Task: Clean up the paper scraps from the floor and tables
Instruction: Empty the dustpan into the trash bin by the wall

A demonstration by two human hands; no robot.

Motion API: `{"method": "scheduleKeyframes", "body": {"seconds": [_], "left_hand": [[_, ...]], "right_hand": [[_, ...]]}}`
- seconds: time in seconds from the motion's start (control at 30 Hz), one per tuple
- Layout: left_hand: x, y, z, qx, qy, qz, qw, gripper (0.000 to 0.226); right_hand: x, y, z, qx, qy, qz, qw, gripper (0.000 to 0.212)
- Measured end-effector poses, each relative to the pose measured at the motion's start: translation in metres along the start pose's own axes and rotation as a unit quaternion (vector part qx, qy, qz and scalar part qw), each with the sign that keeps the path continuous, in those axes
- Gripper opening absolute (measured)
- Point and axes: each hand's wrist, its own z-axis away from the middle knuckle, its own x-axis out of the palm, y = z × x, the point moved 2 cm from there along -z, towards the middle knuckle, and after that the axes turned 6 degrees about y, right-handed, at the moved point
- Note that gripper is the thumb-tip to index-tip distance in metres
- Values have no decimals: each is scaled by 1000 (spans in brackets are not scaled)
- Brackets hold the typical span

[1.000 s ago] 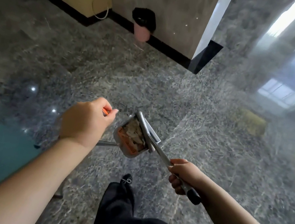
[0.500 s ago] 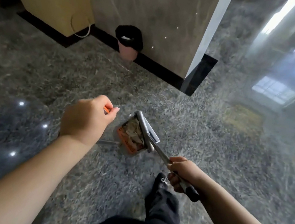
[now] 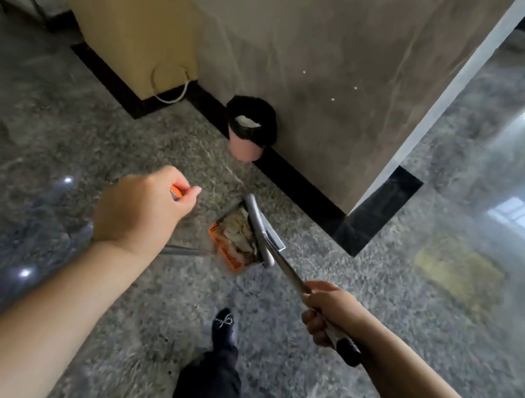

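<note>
Dustpan (image 3: pixel 236 241): a box-shaped pan carried above the floor, between the two hands and just ahead of the person's foot. Its open mouth faces up toward the camera. Grey metal-looking rim, orange inner lining with dark lettering too blurred to read.
Dustpan handle (image 3: pixel 289 276): a straight, slender, shiny shaft. Its long axis runs from the pan at upper left down to lower right, ending in a black grip at the near end.
Paper scraps (image 3: pixel 239 229): crumpled pale and tan pieces heaped inside the pan, filling most of it.
Right hand (image 3: pixel 327 310): fingers curled tight round the handle, just above the black grip.
Left hand (image 3: pixel 143 210): closed in a fist on the orange top (image 3: pixel 177 192) of a tool. A thin grey shaft (image 3: pixel 181 250) shows below the wrist, pointing toward the pan. The tool's working end is hidden.
Waste bin (image 3: pixel 248 134): a small round pink bin with a black liner folded over its rim, white matter inside. It stands against the black skirting, ahead of the pan and apart from it.
Wall pillar (image 3: pixel 327 70): smooth grey-brown stone-look facing with a pale edge strip.
Cabinet (image 3: pixel 136 11): tan, flat-sided, left of the bin, with a white cord looped at its foot.
Floor (image 3: pixel 125 141): polished speckled grey stone, glossy with window reflections at right.
Foot (image 3: pixel 226 326): a dark shoe and dark trouser leg at bottom centre.
</note>
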Motion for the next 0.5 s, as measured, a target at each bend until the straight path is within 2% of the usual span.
{"method": "scheduleKeyframes", "body": {"seconds": [0.13,0.23,0.5], "left_hand": [[49,-6,-91,13,28,-10,999,23],[83,-10,-164,20,21,-13,999,24],[133,-7,-357,53,61,-34,996,21]], "right_hand": [[-4,-92,-66,-25,-2,6,1000,23],[-1,-165,-116,-41,4,1,999,32],[3,-349,-206,-98,-32,-14,995,36]]}}
